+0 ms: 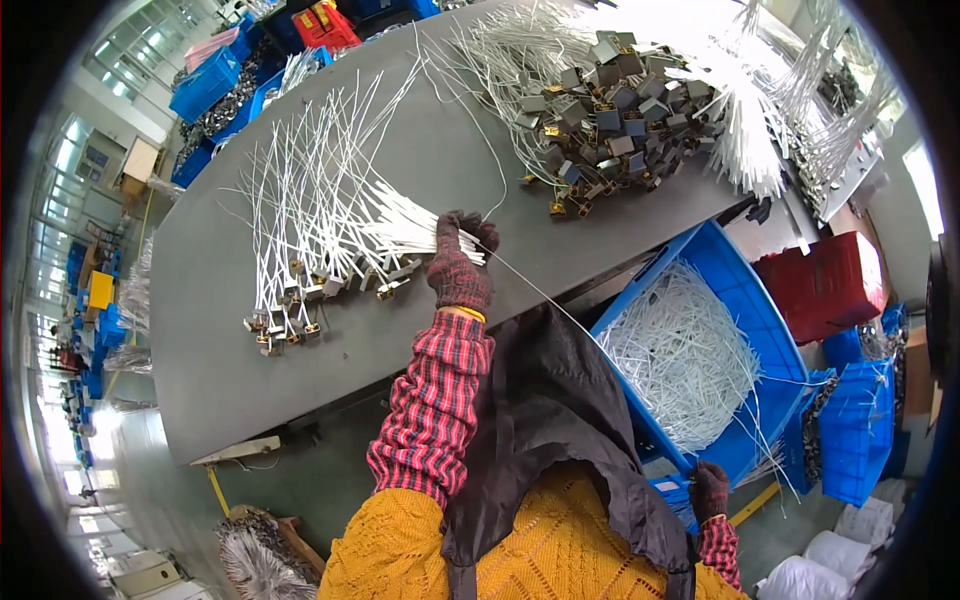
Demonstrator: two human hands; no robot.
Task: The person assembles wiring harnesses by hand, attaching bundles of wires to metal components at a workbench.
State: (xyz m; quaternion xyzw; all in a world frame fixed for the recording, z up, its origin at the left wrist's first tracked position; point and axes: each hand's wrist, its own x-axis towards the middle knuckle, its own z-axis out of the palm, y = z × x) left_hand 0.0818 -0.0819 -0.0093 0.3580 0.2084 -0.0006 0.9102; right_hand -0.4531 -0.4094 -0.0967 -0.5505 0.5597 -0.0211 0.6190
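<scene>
My left hand (462, 265), in a dark red and black knit glove, is closed around the ends of a bundle of white tubes (400, 222) on the grey table. Thin white wires with small metal-cased parts (290, 310) lie to the left of that bundle. One thin wire (540, 290) runs from beside my left hand toward a blue bin (765, 320). Low on the right, my gloved right hand (710, 490) is closed at the bin's near corner, apparently gripping its rim. Cut white strands (685, 355) heap up inside the bin.
A large pile of metal-cased parts with wires (625, 120) covers the table's far right. White tube bundles (745, 150) lie beside it. A red container (825, 285) and another blue bin (858, 430) stand to the right. The table (230, 390) has a curved-looking near edge.
</scene>
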